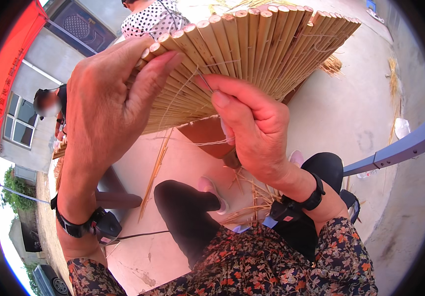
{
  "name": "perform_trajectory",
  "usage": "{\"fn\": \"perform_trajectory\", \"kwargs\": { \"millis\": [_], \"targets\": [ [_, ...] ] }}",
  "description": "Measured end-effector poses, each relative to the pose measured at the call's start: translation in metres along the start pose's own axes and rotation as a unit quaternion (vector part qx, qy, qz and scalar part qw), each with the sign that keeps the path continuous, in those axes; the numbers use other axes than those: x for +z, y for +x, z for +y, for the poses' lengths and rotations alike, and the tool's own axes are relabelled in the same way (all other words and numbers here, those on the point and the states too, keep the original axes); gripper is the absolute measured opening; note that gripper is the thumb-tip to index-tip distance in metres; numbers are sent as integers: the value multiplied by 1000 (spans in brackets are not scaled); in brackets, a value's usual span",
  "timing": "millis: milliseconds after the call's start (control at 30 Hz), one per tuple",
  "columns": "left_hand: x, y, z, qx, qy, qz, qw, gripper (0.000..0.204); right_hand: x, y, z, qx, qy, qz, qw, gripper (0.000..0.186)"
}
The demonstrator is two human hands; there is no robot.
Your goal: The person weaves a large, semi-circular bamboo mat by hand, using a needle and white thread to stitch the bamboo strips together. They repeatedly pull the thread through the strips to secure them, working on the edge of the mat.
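Observation:
A stiff mat of straw-coloured stalks (257, 49), laid side by side with cut ends facing up, fans across the upper middle in front of me. My left hand (109, 93) is closed on its left edge, thumb on the near face and fingers partly hidden behind the end stalks. Against the near face, my right hand (254, 118) pinches a thin metal needle (205, 82) between thumb and forefinger, its tip pointing up and left at the stalks. White thread (170, 107) loops down from near the tip and runs back to the right hand.
Under the mat is a brown support (206, 134). Loose stalks (156, 172) litter the floor around my feet. A grey-blue bar (390, 150) juts in from the right. One person in a dotted top (153, 18) is beyond the mat; another in dark clothes (62, 106) is at left.

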State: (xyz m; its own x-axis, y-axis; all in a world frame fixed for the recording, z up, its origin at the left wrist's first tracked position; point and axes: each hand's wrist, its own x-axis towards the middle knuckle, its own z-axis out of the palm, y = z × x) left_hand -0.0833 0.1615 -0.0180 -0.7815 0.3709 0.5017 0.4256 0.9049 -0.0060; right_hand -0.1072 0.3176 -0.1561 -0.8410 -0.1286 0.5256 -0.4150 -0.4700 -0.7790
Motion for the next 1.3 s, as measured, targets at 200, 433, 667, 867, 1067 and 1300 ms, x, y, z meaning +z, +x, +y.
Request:
{"fn": "perform_trajectory", "kwargs": {
  "millis": [200,433,667,867,1067,1300],
  "targets": [
    [0,-3,0,-1,15,-3,1000,24,0,-3,-4,20,15,-4,1000,25],
    [-2,-3,1,2,7,-8,1000,24,1,-3,-5,13,24,-4,1000,25],
    [0,-6,0,12,9,-5,1000,24,0,-5,-6,31,23,-10,999,25],
    [-3,-7,3,5,17,-7,1000,24,-2,-4,-13,14,-21,-20,999,24],
    [1,-25,14,28,18,4,999,18,-6,-15,-28,-22,-91,-33,995,23],
    [19,-90,73,54,46,12,997,30,-24,-106,-46,156,0,1,988,18]
  ]
}}
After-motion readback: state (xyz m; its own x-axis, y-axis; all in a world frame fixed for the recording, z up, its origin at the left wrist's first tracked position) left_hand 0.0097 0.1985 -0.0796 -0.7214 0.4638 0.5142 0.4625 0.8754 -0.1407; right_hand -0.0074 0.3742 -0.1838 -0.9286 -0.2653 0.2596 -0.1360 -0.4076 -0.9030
